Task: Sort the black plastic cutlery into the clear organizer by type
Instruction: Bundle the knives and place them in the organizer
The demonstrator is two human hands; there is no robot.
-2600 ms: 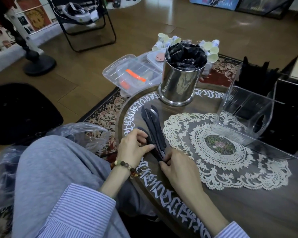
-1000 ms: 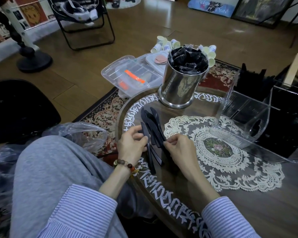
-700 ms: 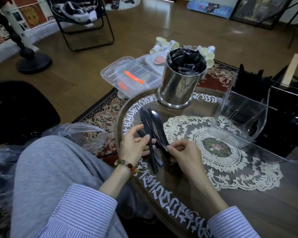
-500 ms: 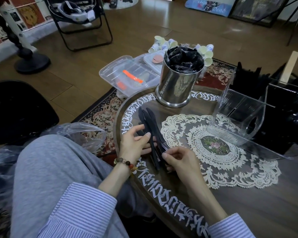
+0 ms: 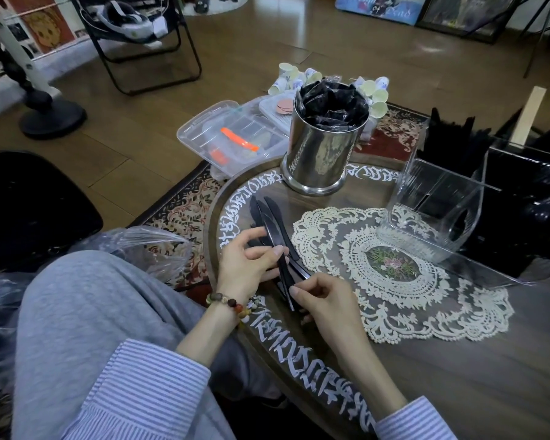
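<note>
Two hands hold a bunch of black knives at the table edge. Left hand grips the handles. Right hand pinches one handle end. Clear organizer stands apart, past the lace mat.

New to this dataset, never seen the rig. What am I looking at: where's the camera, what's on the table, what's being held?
There is no robot, only a person's two bare hands. The one camera is worn on the person's head and looks down at a round dark wooden table. The left hand and the right hand together grip a bundle of black plastic knives. Farther back stand a shiny metal canister stuffed with black wrappers and the clear plastic organizer, which sits partly on a cream lace doily.
</note>
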